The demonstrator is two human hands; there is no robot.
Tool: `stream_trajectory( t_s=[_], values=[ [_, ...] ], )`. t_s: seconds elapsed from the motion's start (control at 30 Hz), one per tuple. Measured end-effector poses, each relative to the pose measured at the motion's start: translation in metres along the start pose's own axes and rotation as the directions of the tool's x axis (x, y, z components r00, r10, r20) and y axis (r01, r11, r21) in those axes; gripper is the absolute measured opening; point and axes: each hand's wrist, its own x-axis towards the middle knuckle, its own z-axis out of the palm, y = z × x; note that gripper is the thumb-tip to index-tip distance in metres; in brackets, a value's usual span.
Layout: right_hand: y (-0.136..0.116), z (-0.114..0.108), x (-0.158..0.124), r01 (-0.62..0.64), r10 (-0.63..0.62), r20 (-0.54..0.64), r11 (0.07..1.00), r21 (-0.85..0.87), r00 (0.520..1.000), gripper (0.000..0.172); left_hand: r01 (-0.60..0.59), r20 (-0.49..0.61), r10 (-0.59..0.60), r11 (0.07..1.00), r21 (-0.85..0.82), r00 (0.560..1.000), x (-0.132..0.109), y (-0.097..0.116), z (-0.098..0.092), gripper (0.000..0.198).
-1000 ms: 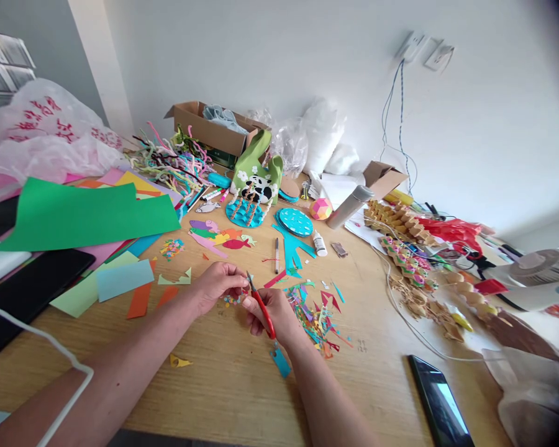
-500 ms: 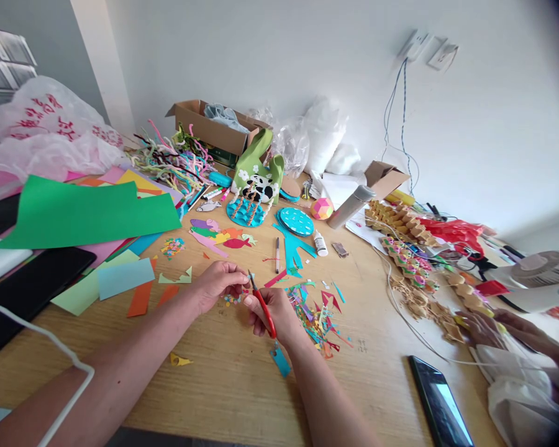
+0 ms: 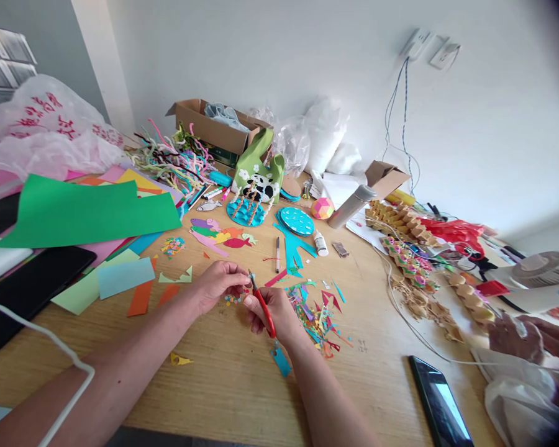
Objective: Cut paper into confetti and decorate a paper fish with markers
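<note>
While the right hand is closed around the handles of the red scissors, blades pointing away from the body, the left hand pinches a scrap of pale paper between thumb and finger at the blade tips; whether the blades are parted is too small to tell. Both hands are above the surface, near its middle. A blue tag is just below the scissors' handles. Small coloured dots lie just beyond the hands, and a heap of offcuts spreads beside the right wrist. Farther back are paper fish, a pen, a glue bottle and a blue disc. Green paper covers other sheets on the left. On the right, a phone lies face up, and another person's hands are near the egg carton, what they hold being unclear.
</note>
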Motion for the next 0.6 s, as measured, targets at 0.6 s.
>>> stream_trajectory(
  t_s=[0.6],
  values=[
    [-0.0029, 0.0007, -0.0021, 0.009, -0.009, 0.005, 1.0, -0.004, 1.0, 0.056, -0.024, -0.03, 0.025, 0.999, 0.031, 0.999, -0.0013, 0.0031, 0.0018, 0.02]
  ],
)
